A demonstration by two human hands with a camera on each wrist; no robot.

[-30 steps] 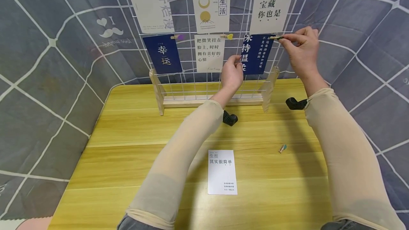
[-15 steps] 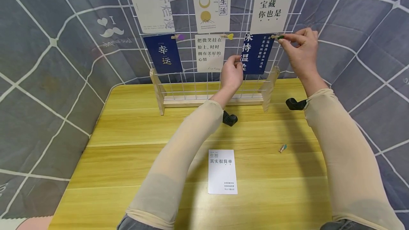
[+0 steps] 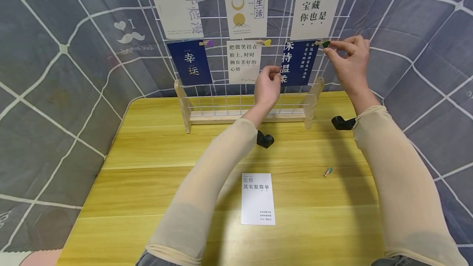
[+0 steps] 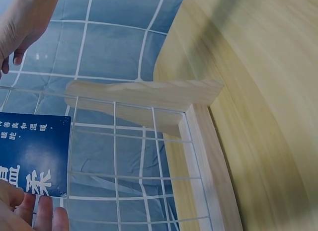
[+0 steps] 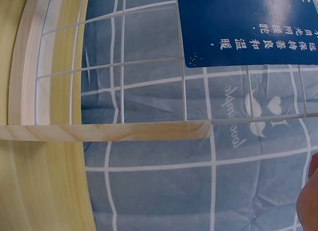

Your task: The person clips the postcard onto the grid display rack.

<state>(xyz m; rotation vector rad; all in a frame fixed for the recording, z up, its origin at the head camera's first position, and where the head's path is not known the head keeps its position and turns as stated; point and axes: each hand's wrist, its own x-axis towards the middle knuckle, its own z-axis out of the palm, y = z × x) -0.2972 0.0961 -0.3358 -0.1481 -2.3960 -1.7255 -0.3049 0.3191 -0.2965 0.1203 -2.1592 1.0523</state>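
A white wire grid (image 3: 221, 93) on a wooden stand (image 3: 244, 116) stands at the back of the table. A dark blue card (image 3: 295, 63) hangs at the grid's lower right. My left hand (image 3: 275, 73) pinches that card's lower left edge; in the left wrist view its fingertips (image 4: 35, 213) lie just below the blue card (image 4: 32, 154). My right hand (image 3: 330, 46) pinches a small wooden clip with a green heart (image 3: 323, 44) at the card's top right corner. The right wrist view shows the blue card (image 5: 248, 27) and the stand's foot (image 5: 104, 130).
Several other cards hang on the grid, among them a blue one (image 3: 190, 63) and a white one (image 3: 242, 61). A white card (image 3: 258, 198) and a small loose clip (image 3: 327, 171) lie on the yellow table (image 3: 148, 184). Grey fabric walls surround it.
My right hand has shifted the clip slightly right along the card's top edge, and its green heart now shows. The left hand keeps its pinch on the card.
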